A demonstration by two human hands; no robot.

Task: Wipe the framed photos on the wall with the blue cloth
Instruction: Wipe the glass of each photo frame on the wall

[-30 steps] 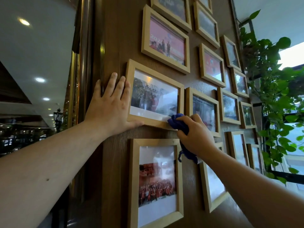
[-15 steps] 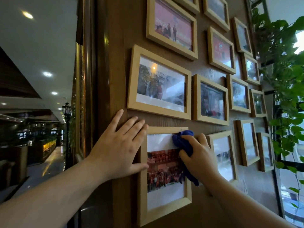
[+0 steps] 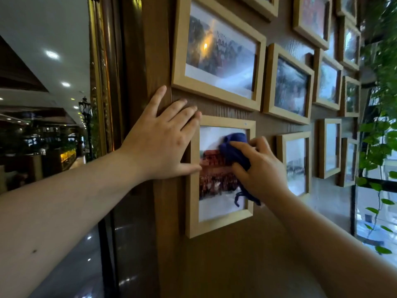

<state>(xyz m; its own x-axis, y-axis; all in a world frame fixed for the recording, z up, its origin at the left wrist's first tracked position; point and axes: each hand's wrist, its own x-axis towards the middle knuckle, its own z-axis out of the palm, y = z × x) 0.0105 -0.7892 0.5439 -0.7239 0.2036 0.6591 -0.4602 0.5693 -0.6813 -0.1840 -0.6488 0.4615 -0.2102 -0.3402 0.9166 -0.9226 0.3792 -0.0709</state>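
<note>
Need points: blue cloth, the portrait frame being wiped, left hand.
blue cloth (image 3: 233,148), head view, bunched part pressed on the glass.
portrait frame (image 3: 219,224), head view, bottom wooden rail.
left hand (image 3: 159,145), head view, back of the hand.

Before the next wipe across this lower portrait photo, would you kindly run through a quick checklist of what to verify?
1. blue cloth gripped in right hand: ok.
2. Cloth on the glass of the portrait frame: ok.
3. left hand bracing the frame's left edge: ok.
4. Lower half of the glass wiped: cannot tell.
5. Cloth's dangling tail clear of the frame's corner: not ok, it hangs over the right edge.
</note>
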